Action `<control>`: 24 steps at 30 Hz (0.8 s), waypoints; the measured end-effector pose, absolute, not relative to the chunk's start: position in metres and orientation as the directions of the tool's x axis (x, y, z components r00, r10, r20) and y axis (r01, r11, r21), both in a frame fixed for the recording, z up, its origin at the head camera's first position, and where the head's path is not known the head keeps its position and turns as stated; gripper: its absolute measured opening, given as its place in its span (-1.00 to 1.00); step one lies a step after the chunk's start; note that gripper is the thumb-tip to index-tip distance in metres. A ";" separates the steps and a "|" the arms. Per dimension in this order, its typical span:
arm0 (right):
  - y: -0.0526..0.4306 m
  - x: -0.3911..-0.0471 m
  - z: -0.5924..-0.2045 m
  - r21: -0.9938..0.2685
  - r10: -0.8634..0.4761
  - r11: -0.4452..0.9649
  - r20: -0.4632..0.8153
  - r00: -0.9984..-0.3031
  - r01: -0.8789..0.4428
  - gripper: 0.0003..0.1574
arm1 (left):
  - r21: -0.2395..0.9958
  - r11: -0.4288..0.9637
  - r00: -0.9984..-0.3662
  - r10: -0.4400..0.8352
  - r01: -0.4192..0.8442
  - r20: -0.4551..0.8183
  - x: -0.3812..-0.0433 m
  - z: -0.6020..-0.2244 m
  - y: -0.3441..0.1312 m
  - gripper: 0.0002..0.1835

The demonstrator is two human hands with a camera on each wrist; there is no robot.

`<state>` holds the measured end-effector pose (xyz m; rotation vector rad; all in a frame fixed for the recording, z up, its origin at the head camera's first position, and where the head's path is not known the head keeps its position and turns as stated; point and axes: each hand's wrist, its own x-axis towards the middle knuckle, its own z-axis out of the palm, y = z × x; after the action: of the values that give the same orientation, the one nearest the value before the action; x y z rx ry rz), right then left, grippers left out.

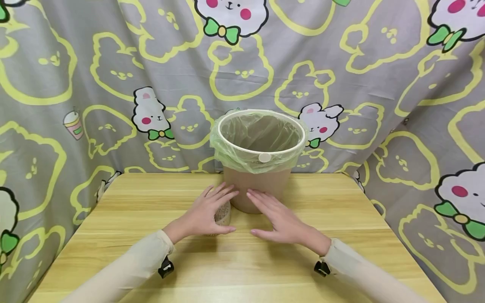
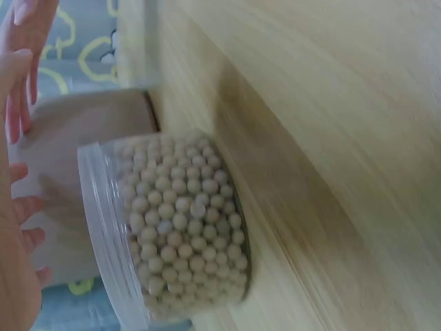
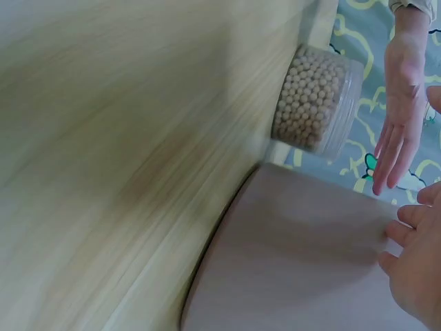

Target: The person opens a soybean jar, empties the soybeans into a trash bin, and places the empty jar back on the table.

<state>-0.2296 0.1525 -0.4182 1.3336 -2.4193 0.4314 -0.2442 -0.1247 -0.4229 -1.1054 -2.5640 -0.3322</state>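
Note:
A brown trash bin with a white ring and a thin green bag over its rim stands upright at the back of the table. A clear plastic jar of small beige balls sits beside it on the left, partly hidden by my left hand in the head view. My left hand is spread above the jar, fingers pointing at the bin and holding nothing. Opposite it, my right hand is held out with straight fingers at the bin's front, its fingertips overlapping the bin wall in the right wrist view.
The wooden table spreads out under both forearms. A grey curtain with cartoon bears hangs right behind the bin and along both sides. Dark straps hang below the sleeves at the wrists.

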 end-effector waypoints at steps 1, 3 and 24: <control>0.150 -0.230 -0.418 -0.101 -0.750 0.513 0.431 -0.502 -0.853 0.14 | 0.094 0.670 -0.647 0.658 0.737 0.387 -0.245 -0.423 -0.127 0.05; 0.144 -0.232 -0.418 -0.107 -0.751 0.511 0.427 -0.504 -0.853 0.15 | 0.116 0.661 -0.645 0.655 0.742 0.393 -0.247 -0.422 -0.131 0.06; 0.081 -0.251 -0.440 -0.343 -0.702 0.548 0.308 -0.642 -0.763 0.27 | 0.370 0.639 -0.738 0.559 0.674 0.379 -0.264 -0.442 -0.176 0.22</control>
<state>-0.2506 0.0812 -0.4403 1.2587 -2.6434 0.6852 -0.2644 -0.1760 -0.4419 -1.0056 -2.6312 -0.7329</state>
